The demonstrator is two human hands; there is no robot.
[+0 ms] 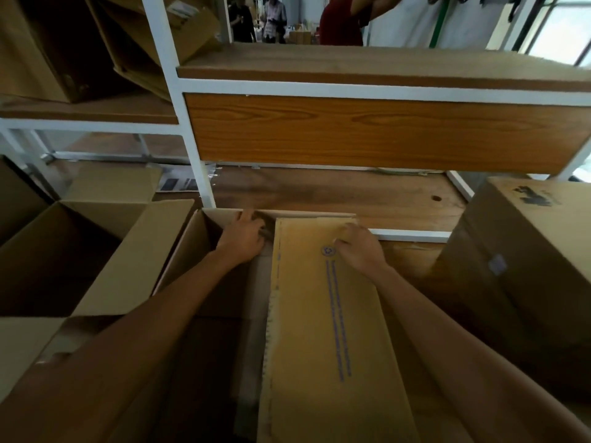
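A brown cardboard box (192, 238) stands right in front of me, its top partly open. One long flap (319, 314) with blue print lies folded over the right half of the opening. My left hand (243, 238) reaches to the far end of the box, its fingers curled over a small end flap there. My right hand (358, 251) rests on the far end of the long flap, fingers bent at the flap's edge. Both forearms stretch over the box. The inside of the box is dark and hidden.
An open empty carton (105, 260) stands at the left, a tall closed carton (527, 266) at the right. Behind is a wooden workbench (351, 196) with white metal frame (192, 129) and shelves; folded cartons (96, 49) lean at upper left. People stand far back.
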